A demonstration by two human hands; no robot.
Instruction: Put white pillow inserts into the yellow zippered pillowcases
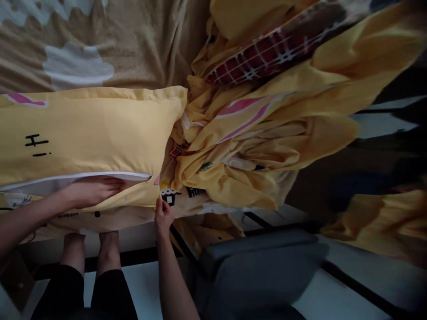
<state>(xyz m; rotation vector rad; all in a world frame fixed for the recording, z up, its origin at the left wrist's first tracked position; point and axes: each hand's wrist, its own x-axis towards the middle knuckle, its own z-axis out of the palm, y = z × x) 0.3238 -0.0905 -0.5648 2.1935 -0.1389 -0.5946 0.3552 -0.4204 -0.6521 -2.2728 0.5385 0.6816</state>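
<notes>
A yellow pillowcase [110, 129] with a pillow shape filling it lies on the bed, printed with black "Hi" lettering. Along its near side the zipper [83, 176] gapes, showing a paler inside. My left hand [96, 190] reaches into this opening, its fingers stretched out toward the right end and partly in shadow. At the near right corner of the pillowcase, my right hand [163, 215] pinches the fabric between thumb and fingers.
Crumpled yellow bedding [253, 142] is heaped to the right, with a red plaid piece [253, 62] on it. A brown blanket [140, 44] covers the far side. A dark grey chair [263, 271] stands close by at the lower right. More yellow cloth [387, 218] hangs at far right.
</notes>
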